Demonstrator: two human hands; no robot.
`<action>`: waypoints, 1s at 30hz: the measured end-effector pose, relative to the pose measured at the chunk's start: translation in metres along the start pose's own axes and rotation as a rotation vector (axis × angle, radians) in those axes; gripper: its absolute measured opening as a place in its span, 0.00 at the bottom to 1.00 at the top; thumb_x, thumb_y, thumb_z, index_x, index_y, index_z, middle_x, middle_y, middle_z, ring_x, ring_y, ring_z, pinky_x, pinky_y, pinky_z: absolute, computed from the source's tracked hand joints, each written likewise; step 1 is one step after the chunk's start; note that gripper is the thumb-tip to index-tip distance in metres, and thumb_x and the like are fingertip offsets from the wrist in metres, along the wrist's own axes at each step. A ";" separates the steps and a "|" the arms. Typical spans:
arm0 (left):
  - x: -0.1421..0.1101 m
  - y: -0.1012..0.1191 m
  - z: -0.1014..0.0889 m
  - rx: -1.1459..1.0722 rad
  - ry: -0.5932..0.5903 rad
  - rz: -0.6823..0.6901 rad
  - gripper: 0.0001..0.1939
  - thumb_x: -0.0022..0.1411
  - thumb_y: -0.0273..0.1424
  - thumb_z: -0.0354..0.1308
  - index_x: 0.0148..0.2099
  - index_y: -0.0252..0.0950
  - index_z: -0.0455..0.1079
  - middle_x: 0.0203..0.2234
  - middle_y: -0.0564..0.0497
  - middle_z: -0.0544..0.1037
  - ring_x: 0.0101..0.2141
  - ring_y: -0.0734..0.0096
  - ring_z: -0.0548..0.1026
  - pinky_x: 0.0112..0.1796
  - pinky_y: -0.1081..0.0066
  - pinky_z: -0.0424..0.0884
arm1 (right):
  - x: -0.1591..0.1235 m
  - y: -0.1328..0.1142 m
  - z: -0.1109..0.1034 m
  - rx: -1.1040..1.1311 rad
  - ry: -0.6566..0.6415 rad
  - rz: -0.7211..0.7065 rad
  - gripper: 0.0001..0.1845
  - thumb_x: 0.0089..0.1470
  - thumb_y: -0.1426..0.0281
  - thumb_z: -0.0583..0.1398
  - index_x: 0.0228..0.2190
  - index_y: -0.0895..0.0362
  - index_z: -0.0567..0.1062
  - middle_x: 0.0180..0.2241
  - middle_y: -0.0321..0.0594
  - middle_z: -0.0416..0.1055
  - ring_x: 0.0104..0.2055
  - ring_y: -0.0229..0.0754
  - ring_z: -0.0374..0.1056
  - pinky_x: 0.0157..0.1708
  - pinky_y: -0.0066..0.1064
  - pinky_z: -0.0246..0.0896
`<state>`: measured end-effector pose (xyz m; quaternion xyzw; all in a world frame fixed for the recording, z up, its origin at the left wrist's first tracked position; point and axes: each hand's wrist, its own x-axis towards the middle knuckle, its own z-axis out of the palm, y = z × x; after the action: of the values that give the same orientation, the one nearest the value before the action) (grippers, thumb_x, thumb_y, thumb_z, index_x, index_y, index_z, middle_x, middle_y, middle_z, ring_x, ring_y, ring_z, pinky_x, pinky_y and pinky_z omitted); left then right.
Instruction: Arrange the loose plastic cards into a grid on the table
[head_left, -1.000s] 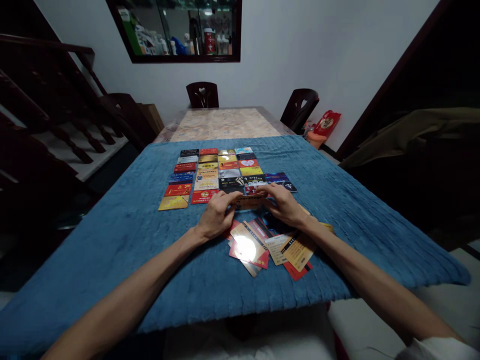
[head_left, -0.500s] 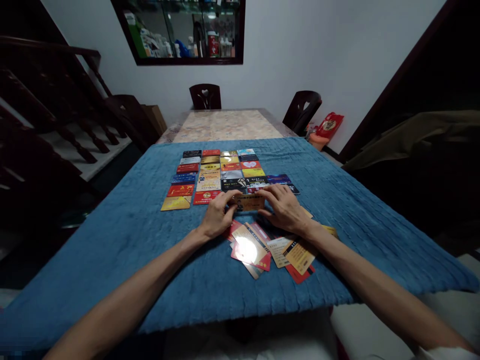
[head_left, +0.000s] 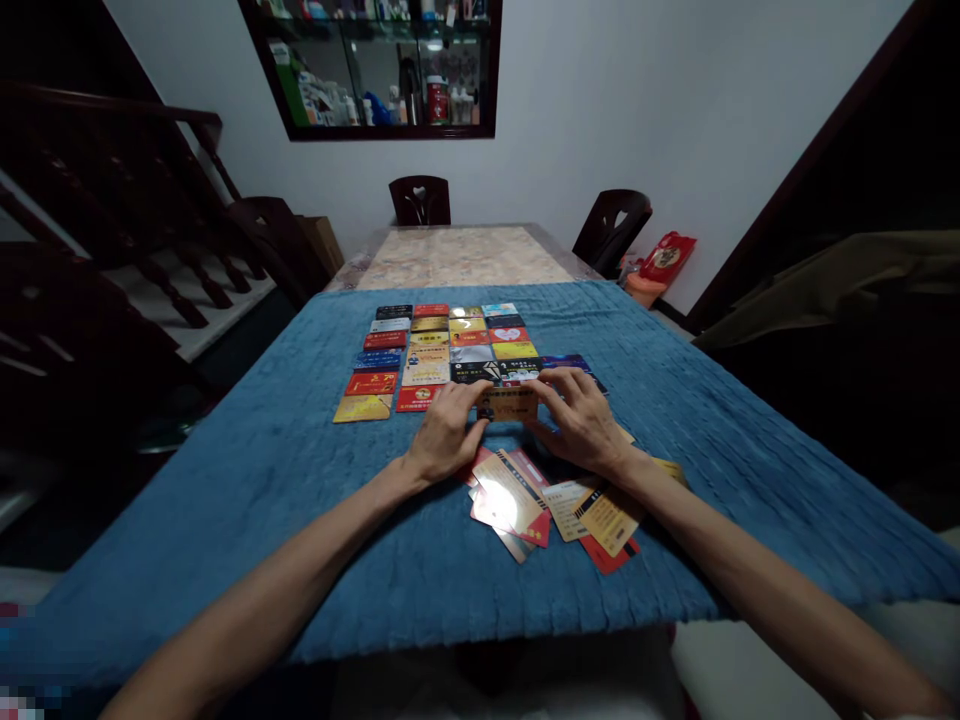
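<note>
Both hands hold one brown-gold card (head_left: pixel 508 404) by its short ends, just above a blue cloth (head_left: pixel 225 480). My left hand (head_left: pixel 446 432) pinches the card's left end and my right hand (head_left: pixel 579 418) pinches its right end. Beyond the card lies a neat grid of colourful cards (head_left: pixel 442 345) in rows and columns. Under and just behind my wrists lies a loose, overlapping pile of cards (head_left: pixel 540 505), some shiny.
The blue cloth covers the near half of a long table whose bare patterned top (head_left: pixel 461 255) shows beyond. Two dark chairs (head_left: pixel 420 200) (head_left: pixel 611 225) stand at the far end. A dark stair railing (head_left: pixel 135 230) runs along the left. A red bag (head_left: pixel 667 258) lies by the wall.
The card and both hands have stayed over the same spot of the cloth, edging slightly toward the grid's near row. The camera has tilted a little, shifting the whole scene right and down.
</note>
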<state>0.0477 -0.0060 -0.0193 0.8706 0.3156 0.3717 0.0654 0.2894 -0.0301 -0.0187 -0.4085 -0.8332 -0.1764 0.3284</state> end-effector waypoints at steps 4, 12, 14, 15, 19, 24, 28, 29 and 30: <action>0.002 0.004 -0.006 0.140 -0.016 0.068 0.27 0.61 0.25 0.57 0.63 0.33 0.62 0.53 0.38 0.68 0.53 0.52 0.68 0.54 0.51 0.70 | 0.002 -0.002 -0.003 -0.017 0.028 -0.035 0.23 0.59 0.68 0.60 0.56 0.55 0.69 0.49 0.52 0.68 0.52 0.57 0.61 0.50 0.50 0.64; 0.012 -0.006 -0.021 0.276 -0.143 0.168 0.26 0.63 0.29 0.59 0.62 0.32 0.63 0.53 0.36 0.70 0.52 0.49 0.67 0.51 0.49 0.70 | 0.011 0.004 0.002 0.074 -0.045 -0.053 0.24 0.58 0.63 0.61 0.55 0.54 0.70 0.47 0.51 0.69 0.48 0.55 0.62 0.47 0.49 0.64; 0.014 -0.012 -0.027 0.299 -0.167 0.186 0.25 0.62 0.30 0.60 0.61 0.32 0.64 0.52 0.36 0.72 0.52 0.48 0.68 0.51 0.48 0.70 | 0.017 0.005 0.004 0.102 -0.077 -0.064 0.25 0.57 0.62 0.62 0.55 0.54 0.70 0.47 0.51 0.69 0.48 0.55 0.62 0.46 0.49 0.64; 0.015 -0.016 -0.030 0.313 -0.176 0.196 0.24 0.62 0.30 0.60 0.60 0.32 0.65 0.52 0.36 0.72 0.52 0.48 0.68 0.51 0.48 0.69 | 0.021 0.006 0.005 0.116 -0.091 -0.072 0.25 0.57 0.62 0.62 0.55 0.54 0.70 0.47 0.51 0.69 0.48 0.55 0.62 0.46 0.48 0.64; 0.021 -0.033 -0.041 0.346 -0.198 0.197 0.22 0.62 0.31 0.61 0.57 0.33 0.68 0.51 0.37 0.73 0.51 0.49 0.68 0.50 0.49 0.68 | 0.041 0.010 0.015 0.185 -0.139 -0.099 0.25 0.58 0.61 0.61 0.56 0.54 0.70 0.48 0.51 0.69 0.48 0.55 0.62 0.46 0.48 0.63; 0.032 -0.057 -0.058 0.368 -0.254 0.134 0.22 0.61 0.31 0.61 0.57 0.35 0.68 0.51 0.38 0.73 0.52 0.49 0.67 0.50 0.52 0.67 | 0.071 0.019 0.041 0.247 -0.187 -0.107 0.24 0.58 0.58 0.61 0.54 0.53 0.72 0.46 0.49 0.68 0.46 0.53 0.62 0.47 0.48 0.62; 0.043 -0.079 -0.071 0.393 -0.357 0.105 0.23 0.63 0.31 0.58 0.59 0.35 0.67 0.51 0.39 0.73 0.50 0.51 0.67 0.49 0.53 0.66 | 0.095 0.024 0.062 0.264 -0.195 -0.109 0.23 0.57 0.59 0.62 0.51 0.57 0.74 0.45 0.51 0.68 0.46 0.52 0.62 0.47 0.46 0.63; 0.046 -0.085 -0.074 0.395 -0.366 0.098 0.23 0.63 0.31 0.58 0.60 0.36 0.67 0.51 0.39 0.73 0.50 0.51 0.67 0.49 0.53 0.66 | 0.100 0.025 0.067 0.259 -0.201 -0.102 0.23 0.57 0.60 0.63 0.51 0.58 0.74 0.46 0.51 0.68 0.46 0.53 0.62 0.48 0.45 0.62; 0.049 -0.090 -0.076 0.401 -0.372 0.091 0.23 0.63 0.32 0.58 0.60 0.36 0.68 0.50 0.40 0.73 0.50 0.51 0.67 0.49 0.53 0.66 | 0.105 0.026 0.072 0.255 -0.211 -0.090 0.23 0.57 0.60 0.63 0.51 0.58 0.74 0.47 0.51 0.68 0.46 0.52 0.62 0.48 0.45 0.62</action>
<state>-0.0247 0.0853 0.0332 0.9327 0.3260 0.1382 -0.0682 0.2339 0.0857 0.0027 -0.3422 -0.8960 -0.0400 0.2802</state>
